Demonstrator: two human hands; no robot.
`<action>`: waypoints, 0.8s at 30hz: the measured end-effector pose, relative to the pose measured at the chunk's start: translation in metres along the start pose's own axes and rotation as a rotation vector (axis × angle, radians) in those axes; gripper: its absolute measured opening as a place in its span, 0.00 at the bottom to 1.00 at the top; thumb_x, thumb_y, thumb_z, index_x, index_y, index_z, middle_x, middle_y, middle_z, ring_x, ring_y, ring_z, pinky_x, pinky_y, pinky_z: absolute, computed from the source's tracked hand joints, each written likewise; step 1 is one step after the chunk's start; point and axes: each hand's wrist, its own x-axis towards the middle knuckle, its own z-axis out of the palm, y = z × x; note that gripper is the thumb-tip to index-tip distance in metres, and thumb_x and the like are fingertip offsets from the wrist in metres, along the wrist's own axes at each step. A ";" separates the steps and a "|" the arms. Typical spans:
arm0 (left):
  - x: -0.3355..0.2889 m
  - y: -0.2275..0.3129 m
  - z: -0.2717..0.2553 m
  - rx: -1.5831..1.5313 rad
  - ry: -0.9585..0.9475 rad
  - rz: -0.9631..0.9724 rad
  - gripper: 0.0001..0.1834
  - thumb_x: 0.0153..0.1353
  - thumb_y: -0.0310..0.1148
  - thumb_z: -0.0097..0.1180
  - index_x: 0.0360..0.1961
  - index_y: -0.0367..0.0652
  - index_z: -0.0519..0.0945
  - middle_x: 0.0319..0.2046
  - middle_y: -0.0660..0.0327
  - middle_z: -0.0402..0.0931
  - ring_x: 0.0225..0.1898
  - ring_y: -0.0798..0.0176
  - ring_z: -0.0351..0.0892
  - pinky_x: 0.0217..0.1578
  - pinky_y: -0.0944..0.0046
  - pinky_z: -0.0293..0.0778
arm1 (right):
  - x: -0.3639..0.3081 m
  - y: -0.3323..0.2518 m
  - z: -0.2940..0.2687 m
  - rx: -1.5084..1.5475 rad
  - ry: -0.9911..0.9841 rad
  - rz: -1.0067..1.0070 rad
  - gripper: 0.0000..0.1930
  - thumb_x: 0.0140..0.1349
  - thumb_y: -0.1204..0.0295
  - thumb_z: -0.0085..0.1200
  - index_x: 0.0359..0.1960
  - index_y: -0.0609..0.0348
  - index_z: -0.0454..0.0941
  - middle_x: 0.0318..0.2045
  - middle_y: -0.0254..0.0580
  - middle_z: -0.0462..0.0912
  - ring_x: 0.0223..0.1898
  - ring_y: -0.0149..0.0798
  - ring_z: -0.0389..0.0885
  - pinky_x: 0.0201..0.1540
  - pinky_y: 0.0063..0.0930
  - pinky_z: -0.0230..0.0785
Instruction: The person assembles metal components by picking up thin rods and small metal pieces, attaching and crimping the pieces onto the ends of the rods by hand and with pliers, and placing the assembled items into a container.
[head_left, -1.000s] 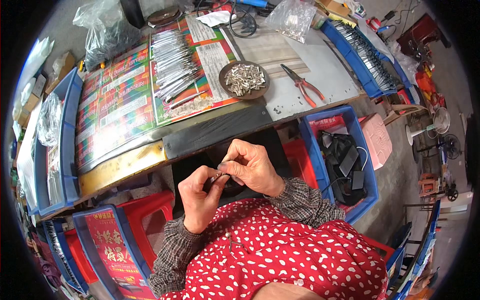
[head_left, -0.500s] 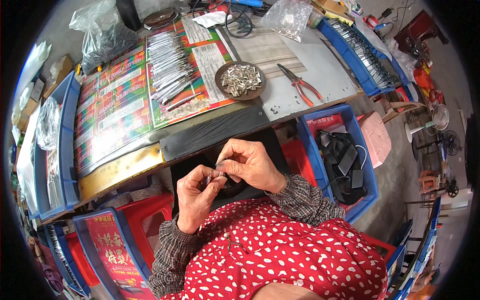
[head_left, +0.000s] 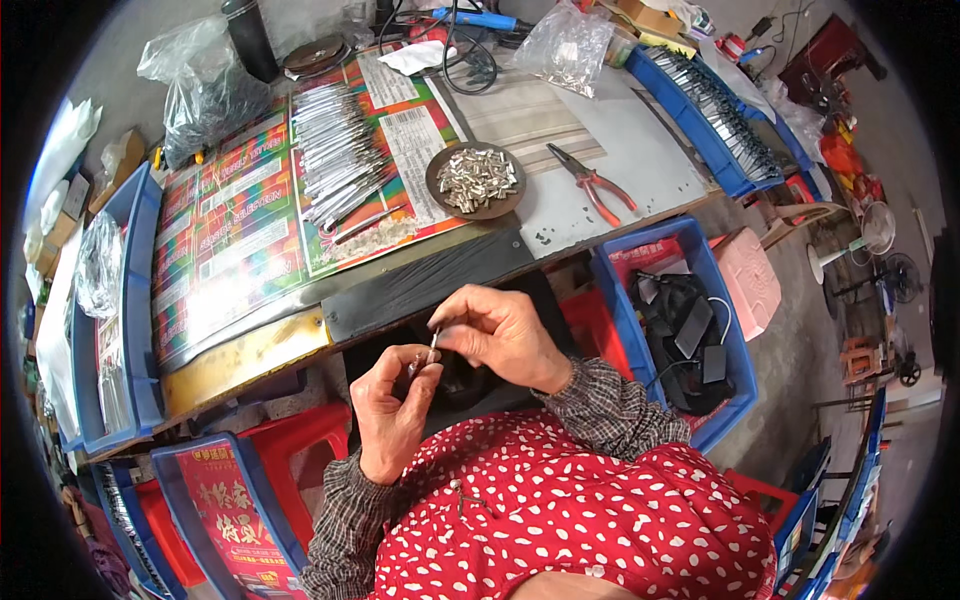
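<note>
Over my lap, just off the table's front edge, my two hands work close together. Thumb and fingers of my left hand (head_left: 393, 405) close on a small silvery metal piece (head_left: 433, 352) that stands up between the fingertips. My right hand (head_left: 508, 338) pinches at the top of the same piece; whether it holds a separate part is too small to tell. Nearest on the table is a round dark dish (head_left: 436, 200) heaped with short metal sleeves (head_left: 478, 180). Left of it lies a bundle of thin silver rods (head_left: 335, 145), with one dark-tipped rod (head_left: 365, 224) apart in front.
Red-handled pliers (head_left: 598, 188) lie right of the dish. Blue bins stand around me: one with rods (head_left: 710, 125) at the far right, one with black items (head_left: 735, 400) beside my right arm, another at left (head_left: 140, 260). A red stool (head_left: 300, 440) is under the table's left.
My right hand has shifted slightly left, and my left hand has dropped a little. The small metal piece now shows upright between the fingertips. The view has tilted slightly.
</note>
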 end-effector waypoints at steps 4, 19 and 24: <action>0.008 0.002 -0.005 -0.046 0.036 0.063 0.04 0.60 0.23 0.52 0.35 0.34 0.77 0.19 0.69 0.69 0.22 0.79 0.62 0.23 0.75 0.62 | 0.016 -0.005 -0.027 -0.449 0.251 -0.288 0.05 0.55 0.77 0.59 0.31 0.65 0.78 0.24 0.36 0.77 0.25 0.25 0.73 0.27 0.20 0.66; 0.024 0.020 -0.016 -0.086 -0.132 -0.043 0.10 0.66 0.31 0.49 0.39 0.35 0.79 0.18 0.71 0.64 0.21 0.79 0.60 0.22 0.76 0.59 | 0.030 -0.021 -0.039 -0.681 0.115 -0.482 0.11 0.51 0.78 0.61 0.39 0.61 0.80 0.32 0.38 0.78 0.32 0.32 0.75 0.34 0.25 0.67; 0.021 0.018 -0.007 0.018 -0.149 0.023 0.07 0.62 0.26 0.53 0.38 0.35 0.80 0.23 0.65 0.74 0.24 0.76 0.68 0.27 0.74 0.65 | 0.026 -0.024 -0.011 -0.409 0.016 -0.397 0.07 0.54 0.79 0.59 0.35 0.63 0.80 0.28 0.37 0.77 0.32 0.31 0.75 0.34 0.24 0.67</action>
